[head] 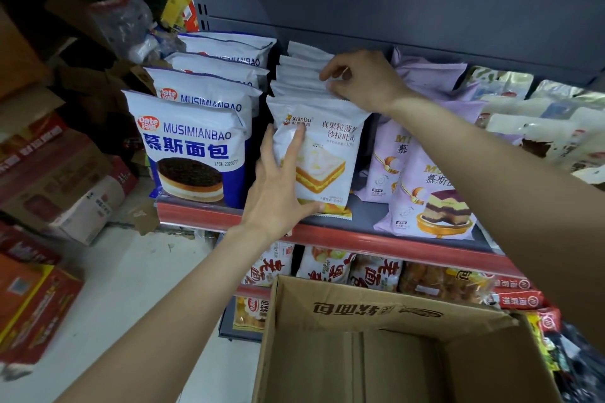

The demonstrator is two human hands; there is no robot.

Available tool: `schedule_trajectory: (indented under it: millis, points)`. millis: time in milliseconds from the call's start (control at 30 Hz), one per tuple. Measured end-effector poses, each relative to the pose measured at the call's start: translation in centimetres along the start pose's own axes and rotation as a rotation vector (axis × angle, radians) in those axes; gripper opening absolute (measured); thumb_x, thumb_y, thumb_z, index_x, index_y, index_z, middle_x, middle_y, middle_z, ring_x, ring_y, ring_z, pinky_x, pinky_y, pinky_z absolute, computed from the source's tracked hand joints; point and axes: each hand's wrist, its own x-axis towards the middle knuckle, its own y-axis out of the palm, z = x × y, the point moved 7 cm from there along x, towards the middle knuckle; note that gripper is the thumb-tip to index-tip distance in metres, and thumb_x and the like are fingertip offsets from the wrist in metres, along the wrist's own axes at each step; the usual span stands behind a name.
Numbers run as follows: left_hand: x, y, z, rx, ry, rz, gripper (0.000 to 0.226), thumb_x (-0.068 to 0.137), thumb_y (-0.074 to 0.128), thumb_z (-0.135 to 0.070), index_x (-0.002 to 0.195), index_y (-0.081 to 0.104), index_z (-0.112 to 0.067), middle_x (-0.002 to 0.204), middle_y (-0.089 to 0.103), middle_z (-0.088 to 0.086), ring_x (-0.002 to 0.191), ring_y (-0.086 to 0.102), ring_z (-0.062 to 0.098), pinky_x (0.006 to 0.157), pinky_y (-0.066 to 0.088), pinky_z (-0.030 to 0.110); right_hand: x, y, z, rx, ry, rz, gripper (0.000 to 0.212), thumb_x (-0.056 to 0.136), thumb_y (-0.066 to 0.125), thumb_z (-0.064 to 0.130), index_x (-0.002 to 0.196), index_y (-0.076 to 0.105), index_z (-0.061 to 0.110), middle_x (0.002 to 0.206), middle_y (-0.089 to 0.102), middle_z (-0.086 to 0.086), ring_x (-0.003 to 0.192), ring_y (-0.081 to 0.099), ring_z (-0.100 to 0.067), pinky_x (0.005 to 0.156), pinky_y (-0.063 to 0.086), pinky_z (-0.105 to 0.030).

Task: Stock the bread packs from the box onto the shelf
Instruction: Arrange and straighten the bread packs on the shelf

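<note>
While the front white sandwich-bread pack (319,154) stood upright at the shelf edge (376,240), the left hand (281,186) lay flat against its face and lower corner, fingers straight and spread, pressing rather than gripping. Above and behind it, the right hand (360,80) reached over the row of white packs (301,75), its curled fingertips pinching the top seams of the packs behind the front one. That row ran back from the left hand toward the rear panel. Blue mousse-bread packs (193,147) stood just left of the left hand; lilac cake packs (422,180) leaned below the right forearm. Beneath both arms, the cardboard box (376,347) sat open, and no packs showed in the visible part of it, so stocking appeared near its end.

Risks noted, as judgement only: the front pack sat close to the edge, and release of the left hand before the row settled could let it tip forward off the shelf. Pulling on the seams could drag the rear packs out of line. The right forearm passed near the lilac packs and might topple them
</note>
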Motion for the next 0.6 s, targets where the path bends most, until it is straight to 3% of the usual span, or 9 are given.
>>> schedule_trajectory:
  millis: [133,267,333,467,600]
  points:
    - [0.0,0.0,-0.1,0.031,-0.004,0.009,0.125,0.065,0.083,-0.041,0.148,-0.011,-0.038,0.155,-0.017,0.004,0.142,0.014,0.031,0.096,0.046,0.044,0.6,1.4,-0.2,-0.091,0.065,0.101,0.020,0.089,0.058,0.022,0.106,0.067,0.017,0.113,0.066,-0.002,0.107,0.059,-0.021,0.094,0.045,-0.032]
    - [-0.7,-0.1,-0.1,0.042,0.006,-0.009,0.120,0.066,0.082,-0.043,0.149,-0.005,-0.036,0.155,-0.016,0.003,0.142,0.013,0.029,0.090,0.048,0.044,1.0,2.1,-0.1,-0.101,0.123,0.215,0.017,0.087,0.062,0.023,0.101,0.070,0.016,0.112,0.067,-0.001,0.109,0.058,-0.021,0.098,0.044,-0.037]
    - [-1.0,0.0,-0.1,0.038,0.025,-0.024,0.120,0.067,0.082,-0.043,0.147,-0.006,-0.041,0.155,-0.019,0.001,0.142,0.013,0.028,0.086,0.050,0.043,0.8,1.8,0.2,-0.106,0.108,0.174,0.019,0.086,0.064,0.023,0.102,0.070,0.015,0.110,0.068,-0.001,0.109,0.058,-0.022,0.098,0.043,-0.035]
    - [-0.3,0.0,0.0,0.020,0.019,-0.032,0.123,0.065,0.084,-0.037,0.143,-0.010,-0.050,0.154,-0.022,-0.002,0.142,0.016,0.029,0.088,0.051,0.043,0.1,0.3,0.9,-0.159,0.036,-0.069,0.018,0.085,0.063,0.022,0.101,0.072,0.019,0.109,0.069,0.000,0.106,0.059,-0.023,0.093,0.039,-0.031]
    - [0.4,0.5,0.7,-0.078,-0.045,-0.002,0.126,0.059,0.088,-0.032,0.141,-0.004,-0.057,0.154,-0.017,-0.006,0.136,0.030,0.033,0.093,0.050,0.045,-0.1,0.2,1.2,-0.183,0.044,-0.107,0.021,0.089,0.057,0.023,0.104,0.071,0.021,0.113,0.067,0.000,0.107,0.058,-0.024,0.093,0.038,-0.031]
